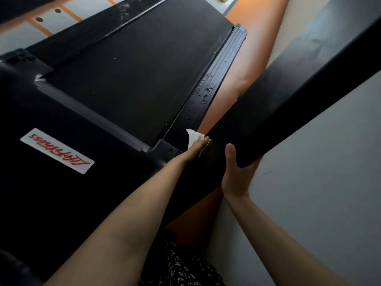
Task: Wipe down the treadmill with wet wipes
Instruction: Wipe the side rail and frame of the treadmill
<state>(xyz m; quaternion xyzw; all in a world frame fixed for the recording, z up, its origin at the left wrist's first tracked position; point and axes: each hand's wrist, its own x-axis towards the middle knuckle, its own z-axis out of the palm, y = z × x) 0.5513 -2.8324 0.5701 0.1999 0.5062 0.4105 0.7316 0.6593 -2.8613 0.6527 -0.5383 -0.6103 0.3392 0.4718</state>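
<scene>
**Hand and wipe position at the right side rail**

1. My left hand (196, 148) reaches forward over the right edge of the treadmill (61, 199). The fingers point away from me, and the hand shows edge-on.
2. The white wipe (193, 138) sits at the fingertips of this hand and sticks out just beyond them. It lies against the dark surface at the near end of the side rail (218, 79), just beside the belt (134, 69) corner.
3. I cannot tell whether the left fingers pinch the wipe or only press it flat, because the hand hides them.
4. My right hand (235, 174) grips the lower end of the black handrail (288, 89). The thumb lies upright on the near face, the palm cups the end from below, and the fingers wrap behind it, out of view.
5. The wipe is just left of the handrail and above the right thumb. The two hands are near each other but apart.
6. The handrail runs up and to the right, in front of the grey wall (319, 182). An orange floor (249, 48) strip shows between the side rail and the wall.
7. A white label (57, 150) with red script sits on the front cover, well left of both hands.
</scene>
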